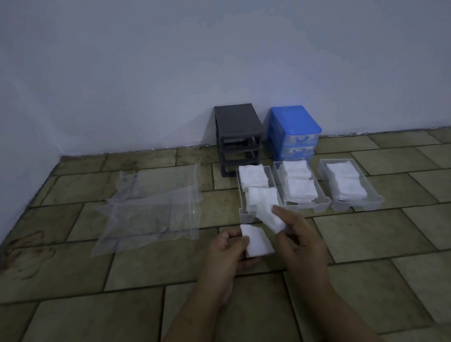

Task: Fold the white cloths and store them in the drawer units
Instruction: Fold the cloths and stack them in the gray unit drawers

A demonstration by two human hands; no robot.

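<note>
My left hand point(228, 250) holds a small folded white cloth point(257, 241) just above the tiled floor. My right hand point(299, 232) pinches a second white cloth point(271, 218) near the front of the left clear drawer point(244, 214). Three clear drawers lie pulled out on the floor, each with folded white cloths inside: the left one, the middle drawer point(304, 205) and the right drawer point(353, 205). Behind them against the wall stand a grey drawer unit point(236, 125) with vacant slots and a blue drawer unit point(293, 124) with two drawers in place.
A crumpled clear plastic bag point(153, 212) lies on the floor to the left of the drawers. The wall runs along the back and the left. Olive floor tiles point(381, 240) spread around my hands.
</note>
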